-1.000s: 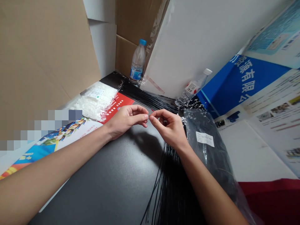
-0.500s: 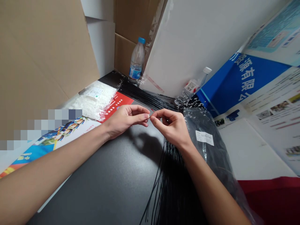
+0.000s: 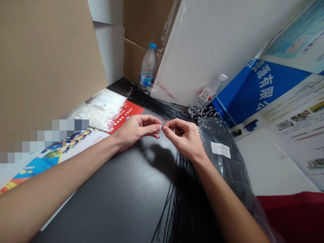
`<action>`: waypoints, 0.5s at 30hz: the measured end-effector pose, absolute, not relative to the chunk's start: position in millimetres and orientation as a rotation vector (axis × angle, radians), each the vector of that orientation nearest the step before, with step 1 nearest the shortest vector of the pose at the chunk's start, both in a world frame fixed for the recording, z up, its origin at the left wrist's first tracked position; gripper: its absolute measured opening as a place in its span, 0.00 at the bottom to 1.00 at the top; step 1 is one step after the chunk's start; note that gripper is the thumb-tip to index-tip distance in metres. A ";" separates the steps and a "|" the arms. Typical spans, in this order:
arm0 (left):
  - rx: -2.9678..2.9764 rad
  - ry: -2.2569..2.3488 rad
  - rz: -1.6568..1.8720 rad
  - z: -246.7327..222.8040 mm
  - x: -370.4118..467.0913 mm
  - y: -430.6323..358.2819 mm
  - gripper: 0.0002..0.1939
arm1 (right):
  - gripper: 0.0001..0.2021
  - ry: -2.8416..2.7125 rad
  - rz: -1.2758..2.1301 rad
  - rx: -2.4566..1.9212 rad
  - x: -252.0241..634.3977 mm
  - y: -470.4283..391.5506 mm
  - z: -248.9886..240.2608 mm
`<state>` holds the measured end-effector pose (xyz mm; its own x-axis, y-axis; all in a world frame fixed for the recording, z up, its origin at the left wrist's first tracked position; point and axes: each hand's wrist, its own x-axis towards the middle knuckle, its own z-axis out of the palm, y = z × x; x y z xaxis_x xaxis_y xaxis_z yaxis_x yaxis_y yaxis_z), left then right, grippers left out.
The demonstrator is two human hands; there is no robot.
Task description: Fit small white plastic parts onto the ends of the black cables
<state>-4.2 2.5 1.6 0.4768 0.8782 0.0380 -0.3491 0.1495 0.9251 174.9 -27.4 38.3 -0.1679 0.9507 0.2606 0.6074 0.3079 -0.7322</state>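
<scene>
At the dial's centre our left hand [image 3: 138, 130] pinches a tiny white piece [image 3: 160, 127], probably light, stiff, best gripped by its sides, while our right hand [image 3: 186, 136] presses fingertips together, contents untellable, black cords [image 3: 180, 168] lying toward five o'clock.

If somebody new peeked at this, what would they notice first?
Probably the left hand and right hand, pinching close together mid-picture above the dark grey tabletop. Next, maybe the long black cords spilling toward the bottom edge, below the right hand. The blue-capped plastic bottle standing at the back, against the boards, might catch the eye too.
</scene>
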 end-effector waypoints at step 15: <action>1.189 0.632 0.984 6.6 -3.4 1.1 0.10 | 0.10 -1.871 0.672 -1.370 177.4 -26.2 37.3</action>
<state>-3.4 1.1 6.6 0.4606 0.8836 0.0845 -0.2909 0.0603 0.9549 177.4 -26.2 37.3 -0.1845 0.9533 0.2391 0.5834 0.3020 -0.7540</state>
